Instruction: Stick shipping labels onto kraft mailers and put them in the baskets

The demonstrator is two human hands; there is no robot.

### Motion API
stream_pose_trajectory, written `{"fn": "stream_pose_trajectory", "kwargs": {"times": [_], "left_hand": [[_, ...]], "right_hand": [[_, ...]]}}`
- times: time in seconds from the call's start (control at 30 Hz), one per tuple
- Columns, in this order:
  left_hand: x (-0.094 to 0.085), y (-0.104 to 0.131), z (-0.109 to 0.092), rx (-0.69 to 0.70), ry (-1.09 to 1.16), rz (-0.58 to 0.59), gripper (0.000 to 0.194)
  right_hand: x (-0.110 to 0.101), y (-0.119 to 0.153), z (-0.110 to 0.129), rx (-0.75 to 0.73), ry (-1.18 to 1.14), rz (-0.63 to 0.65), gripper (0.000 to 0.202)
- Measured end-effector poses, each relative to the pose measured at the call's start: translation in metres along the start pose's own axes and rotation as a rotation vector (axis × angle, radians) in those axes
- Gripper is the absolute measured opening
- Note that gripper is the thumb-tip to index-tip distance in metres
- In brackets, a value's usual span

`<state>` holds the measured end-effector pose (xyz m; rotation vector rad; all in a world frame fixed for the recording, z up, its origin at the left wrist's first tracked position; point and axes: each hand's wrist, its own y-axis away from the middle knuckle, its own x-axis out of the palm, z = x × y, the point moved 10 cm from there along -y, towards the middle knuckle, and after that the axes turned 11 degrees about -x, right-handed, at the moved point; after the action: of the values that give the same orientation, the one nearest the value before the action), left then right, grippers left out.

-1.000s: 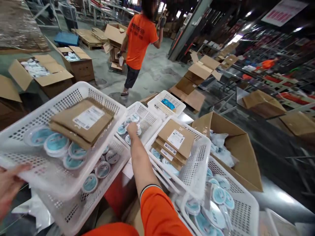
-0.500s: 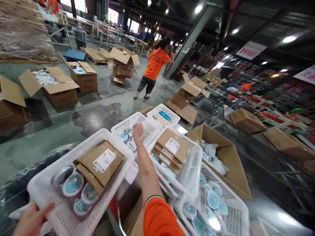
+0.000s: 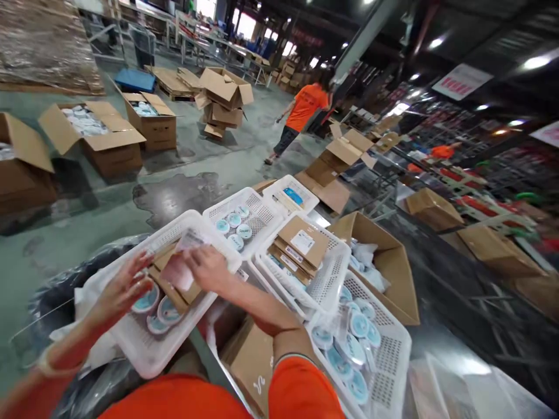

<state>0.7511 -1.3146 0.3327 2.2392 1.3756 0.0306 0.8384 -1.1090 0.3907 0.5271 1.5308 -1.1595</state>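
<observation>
My right hand is closed on a thin pinkish-white packet, blurred by motion, above the near-left white basket. Under the packet lie brown paper mailers, partly hidden by it. Several round tubs with blue lids sit in the same basket, close to my body. My left hand hovers over the basket's left side, fingers spread, holding nothing. Behind it, a second white basket holds several round blue-lidded tubs.
To the right, a white basket carries brown mailers, beside a lower basket of tubs in clear wrap. An open carton stands further right. Open cartons line the floor at left. A person in an orange shirt walks beyond.
My right hand has come back from the rear basket to the near-left one and now has the packet. My left hand has let go of the basket rim. The person beyond has moved right.
</observation>
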Motion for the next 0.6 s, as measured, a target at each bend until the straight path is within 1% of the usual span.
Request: {"fn": "stream_pose_trajectory", "kwargs": {"times": [0.03,0.07,0.1,0.13,0.17,0.23,0.27,0.3,0.33,0.37,0.4,0.47,0.53,0.6], "left_hand": [[0.027,-0.007,-0.013,0.02,0.032,0.104,0.075],[0.053,-0.013,-0.022,0.03,0.057,0.196,0.07],[0.073,-0.019,-0.026,0.031,0.07,0.25,0.064],[0.088,-0.025,-0.025,0.025,0.076,0.267,0.058],[0.098,-0.031,-0.019,0.014,0.082,0.261,0.054],[0.105,-0.041,0.001,-0.033,0.1,0.224,0.052],[0.106,-0.045,0.014,-0.077,0.1,0.226,0.052],[0.106,-0.047,0.028,-0.126,0.095,0.241,0.053],[0.104,-0.048,0.041,-0.174,0.087,0.258,0.055],[0.1,-0.049,0.051,-0.215,0.081,0.269,0.058],[0.094,-0.05,0.06,-0.253,0.078,0.272,0.061],[0.082,-0.052,0.069,-0.295,0.1,0.262,0.064],[0.076,-0.054,0.071,-0.304,0.129,0.247,0.062],[0.075,-0.054,0.07,-0.302,0.155,0.219,0.059]], "right_hand": [[0.016,-0.004,0.017,-0.065,-0.014,0.052,0.02],[0.03,-0.007,0.025,-0.084,-0.022,0.093,0.021],[0.043,-0.008,0.022,-0.059,-0.029,0.128,0.022],[0.055,-0.006,0.011,0.007,-0.04,0.165,0.023],[0.064,-0.001,-0.007,0.11,-0.055,0.203,0.023],[0.074,0.017,-0.052,0.358,-0.09,0.26,0.027],[0.073,0.03,-0.075,0.483,-0.1,0.267,0.03],[0.066,0.043,-0.098,0.6,-0.098,0.249,0.032],[0.053,0.055,-0.119,0.7,-0.081,0.2,0.034],[0.035,0.067,-0.138,0.772,-0.057,0.128,0.036],[0.014,0.076,-0.155,0.809,-0.035,0.052,0.038],[-0.03,0.086,-0.183,0.782,-0.005,-0.1,0.038],[-0.078,0.094,-0.216,0.707,0.033,-0.24,0.036],[-0.131,0.108,-0.26,0.708,0.12,-0.389,0.036]]}}
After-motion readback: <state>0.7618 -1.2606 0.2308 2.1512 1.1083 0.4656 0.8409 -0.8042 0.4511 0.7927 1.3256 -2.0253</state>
